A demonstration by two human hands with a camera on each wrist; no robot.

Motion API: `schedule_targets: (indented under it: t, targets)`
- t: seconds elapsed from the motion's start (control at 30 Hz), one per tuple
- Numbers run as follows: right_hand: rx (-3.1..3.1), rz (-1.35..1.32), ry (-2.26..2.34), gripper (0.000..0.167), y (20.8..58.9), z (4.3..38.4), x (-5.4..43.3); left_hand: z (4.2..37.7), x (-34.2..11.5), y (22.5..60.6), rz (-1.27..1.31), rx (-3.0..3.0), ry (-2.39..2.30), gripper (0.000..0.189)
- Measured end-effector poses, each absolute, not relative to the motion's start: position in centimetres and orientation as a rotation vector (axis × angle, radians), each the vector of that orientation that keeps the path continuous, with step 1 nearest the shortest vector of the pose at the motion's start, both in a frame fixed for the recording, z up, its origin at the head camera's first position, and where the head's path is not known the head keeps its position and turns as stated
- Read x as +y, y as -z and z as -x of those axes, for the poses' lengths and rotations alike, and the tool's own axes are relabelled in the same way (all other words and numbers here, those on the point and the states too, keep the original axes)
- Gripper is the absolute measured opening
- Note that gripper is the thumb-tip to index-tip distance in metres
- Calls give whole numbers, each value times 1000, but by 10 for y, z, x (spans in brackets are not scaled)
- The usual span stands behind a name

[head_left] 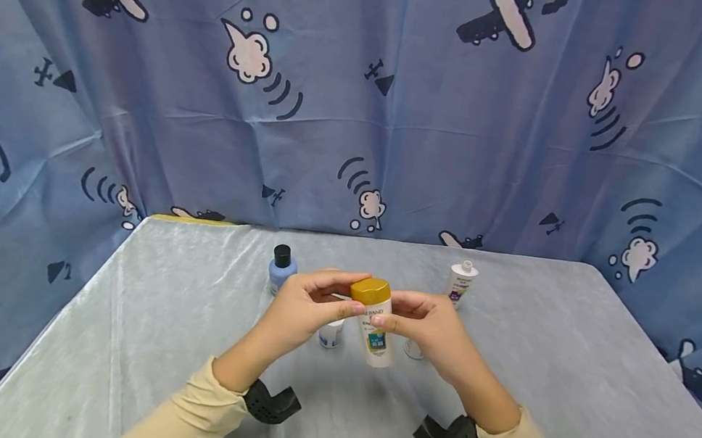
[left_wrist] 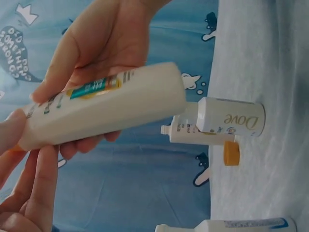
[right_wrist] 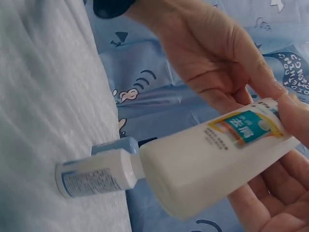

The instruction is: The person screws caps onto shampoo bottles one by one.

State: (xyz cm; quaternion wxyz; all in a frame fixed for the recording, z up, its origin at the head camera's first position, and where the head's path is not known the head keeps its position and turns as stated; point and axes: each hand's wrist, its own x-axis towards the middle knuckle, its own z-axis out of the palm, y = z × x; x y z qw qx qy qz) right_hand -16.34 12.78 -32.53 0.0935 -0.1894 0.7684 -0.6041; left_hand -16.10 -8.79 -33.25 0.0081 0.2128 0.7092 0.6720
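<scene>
A white shampoo bottle [head_left: 376, 339] with a gold cap [head_left: 371, 291] is held upright above the table, tilted a little. My left hand [head_left: 308, 301] pinches the cap between thumb and fingers. On the other side, my right hand [head_left: 432, 328] grips the upper body of the bottle, its thumb across the label. In the left wrist view the bottle [left_wrist: 116, 104] lies slantwise, its base toward the table. The right wrist view shows its teal label [right_wrist: 244, 128] and both hands at the cap end. Fingers hide part of the cap there.
A blue bottle with a black cap [head_left: 283, 269] stands behind my left hand. At the back right is an uncapped white bottle [head_left: 461, 280], with an orange cap [left_wrist: 231, 153] beside it. A white Dove bottle [left_wrist: 236, 117] and a white-and-blue bottle [right_wrist: 94, 174] stand nearer.
</scene>
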Motion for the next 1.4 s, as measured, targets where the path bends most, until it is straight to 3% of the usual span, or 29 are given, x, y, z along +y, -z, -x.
schedule_targets:
  t: [0.3,0.7,1.4]
  targets:
    - [2320,544,1734,39,308,189,128,174,-84,317,-529,2342,-2106,36]
    - [2265,412,1793,43,287,235,121,221,-83,294,-588,2404,-2095,33]
    - [2217,47,1980,46,313,285,89,281,-81,319,-336,2452,-2082,37]
